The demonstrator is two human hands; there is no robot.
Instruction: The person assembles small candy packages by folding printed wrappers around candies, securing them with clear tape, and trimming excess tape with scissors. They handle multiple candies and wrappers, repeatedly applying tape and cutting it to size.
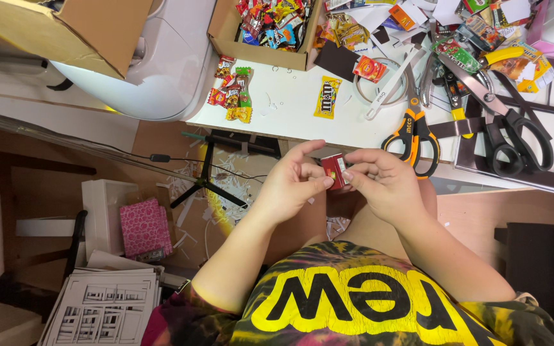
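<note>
1. Small red box (335,170): a miniature red packet with a pale panel, held in the air just off the near edge of the worktop (290,106), above my lap. It rests on nothing; both hands carry it.
2. Left hand (293,186): fingers (318,182) closed narrow on the left side of the small red box, thumb raised over its top.
3. Right hand (383,179): fingers (354,174) pinched on the right side of the same box, tips touching it.
4. Progress, as I judge it: the box looks folded into shape but is in hand, not laid down with the others. I cannot tell whether its flaps are shut.
5. Finished miniatures, by the look of them: a cluster of tiny packets (232,90) near the left edge of the worktop, a yellow packet (327,97) alone toward the middle, and a cardboard tray (261,32) at the far edge filled with many more.
6. Work left, in my estimate: printed sheets and cut scraps (418,19) lie heaped at the far right corner.
7. Tools at rest: orange-handled scissors (413,131) at the near edge, just beyond my right hand; black-handled scissors (514,138) further right. Neither is touched.
</note>
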